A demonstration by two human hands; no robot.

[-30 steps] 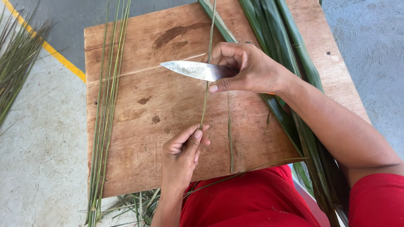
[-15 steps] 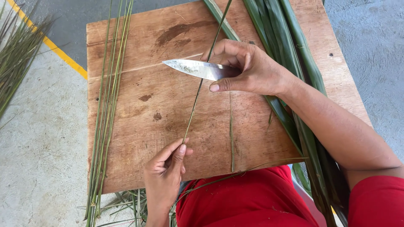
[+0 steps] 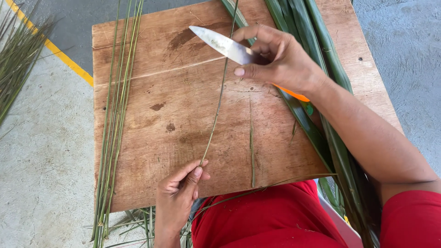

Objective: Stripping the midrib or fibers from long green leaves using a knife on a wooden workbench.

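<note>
My right hand (image 3: 280, 57) grips a knife (image 3: 223, 44) with an orange handle, blade pointing left over a wooden board (image 3: 174, 124). A thin green leaf rib (image 3: 219, 98) runs under the blade from the board's far edge down to my left hand (image 3: 180, 189), which pinches its near end at the board's front edge. A short green strip (image 3: 251, 147) lies loose on the board just right of the rib.
Several stripped ribs (image 3: 115, 119) lie in a bundle along the board's left side. Long green palm leaves (image 3: 317, 50) lie along the right side, under my right arm. More ribs (image 3: 18, 59) rest on the concrete floor at far left, by a yellow line (image 3: 69, 64).
My left hand has pulled the rib's near end back toward me, from mid-board to the front edge. The knife hand has stayed roughly in place.
</note>
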